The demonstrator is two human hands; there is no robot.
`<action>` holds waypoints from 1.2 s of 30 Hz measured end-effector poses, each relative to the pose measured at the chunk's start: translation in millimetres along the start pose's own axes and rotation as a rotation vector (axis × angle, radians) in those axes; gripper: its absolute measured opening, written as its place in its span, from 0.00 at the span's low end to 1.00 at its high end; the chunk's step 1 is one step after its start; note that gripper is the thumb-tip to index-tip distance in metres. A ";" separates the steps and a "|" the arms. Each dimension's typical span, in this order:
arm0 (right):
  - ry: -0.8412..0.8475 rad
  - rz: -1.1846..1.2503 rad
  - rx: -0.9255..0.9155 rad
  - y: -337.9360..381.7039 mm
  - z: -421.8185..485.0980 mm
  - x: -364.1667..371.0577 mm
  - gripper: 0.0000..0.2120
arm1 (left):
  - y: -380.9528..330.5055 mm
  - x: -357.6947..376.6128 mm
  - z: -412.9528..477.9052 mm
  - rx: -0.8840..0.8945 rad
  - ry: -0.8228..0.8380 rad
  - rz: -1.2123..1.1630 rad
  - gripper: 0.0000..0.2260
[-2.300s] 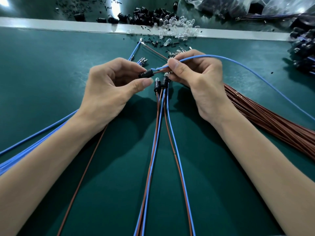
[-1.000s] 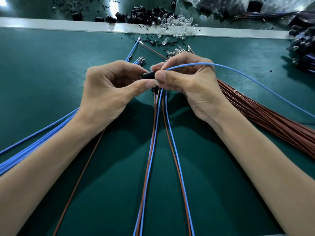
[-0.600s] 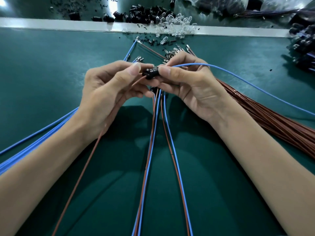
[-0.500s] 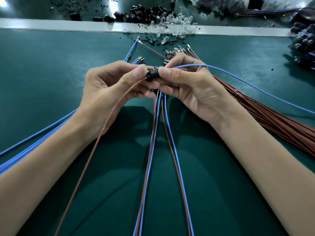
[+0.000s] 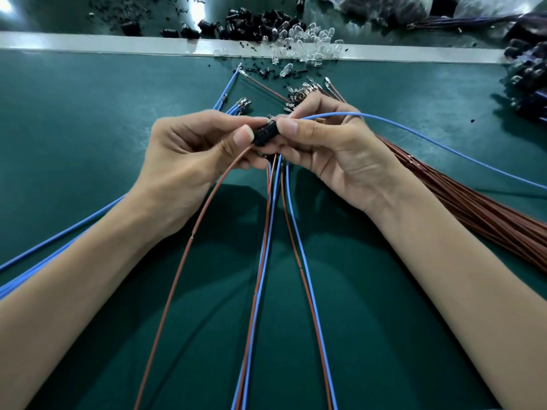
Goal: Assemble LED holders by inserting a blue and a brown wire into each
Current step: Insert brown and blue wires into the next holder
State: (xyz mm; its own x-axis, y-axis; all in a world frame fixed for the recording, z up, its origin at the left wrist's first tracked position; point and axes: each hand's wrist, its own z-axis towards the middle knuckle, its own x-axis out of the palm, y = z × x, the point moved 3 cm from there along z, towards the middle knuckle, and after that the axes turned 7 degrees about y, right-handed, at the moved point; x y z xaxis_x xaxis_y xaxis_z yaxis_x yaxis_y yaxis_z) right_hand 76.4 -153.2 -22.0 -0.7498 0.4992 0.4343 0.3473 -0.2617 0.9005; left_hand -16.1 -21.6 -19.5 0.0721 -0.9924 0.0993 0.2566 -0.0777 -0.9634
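- The black LED holder (image 5: 264,134) is held up off the bench, between the two thumbs and about midway between the hands.
- The right hand (image 5: 340,161) pinches the holder between thumb and curled fingers. A blue wire (image 5: 420,134) runs out from that grip and arcs away to the right.
- The left hand (image 5: 195,161) has thumb and fingers closed on a brown wire (image 5: 189,244) right at the holder's end. The wire's tip is hidden, so I cannot tell how far in it sits.
- The holder looks like a small, light, hard plastic barrel. It is likely smooth enough to roll or twist in the fingers, so I'd grip it across its sides.
- The wires look thin and limp and would likely buckle if pushed from far back. The best hold looks to be close behind the tip.
- The work surface is a dark green mat (image 5: 88,119), flat and matte.
- Two finished blue-and-brown pairs (image 5: 268,247) lie on the mat, running toward the person.
- Loose blue wires (image 5: 59,241) fan out to the left, and a thick bundle of brown wires (image 5: 488,211) lies to the right.
- A pale rail (image 5: 118,44) crosses the far edge of the mat. Clear LEDs (image 5: 307,39) and spare black holders (image 5: 245,22) are heaped around it.
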 end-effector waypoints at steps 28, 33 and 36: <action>-0.032 -0.021 0.030 3.1 -0.2 -0.3 0.08 | -6.1 1.1 -0.8 0.426 -0.010 0.673 0.11; -0.039 -0.010 0.005 4.2 -0.2 1.4 0.06 | -8.4 0.6 -0.6 0.349 -0.071 0.517 0.11; -0.055 -0.025 -0.003 4.8 -0.3 0.9 0.05 | -8.4 0.3 -1.6 0.304 -0.083 0.480 0.11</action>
State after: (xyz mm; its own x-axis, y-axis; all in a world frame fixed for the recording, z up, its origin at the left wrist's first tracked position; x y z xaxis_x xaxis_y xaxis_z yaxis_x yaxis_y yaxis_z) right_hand 77.2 -154.3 -17.2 -0.7262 0.5504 0.4119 0.3269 -0.2506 0.9112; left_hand -19.8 -21.3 -11.7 0.3216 -0.8979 -0.3007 0.4410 0.4230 -0.7915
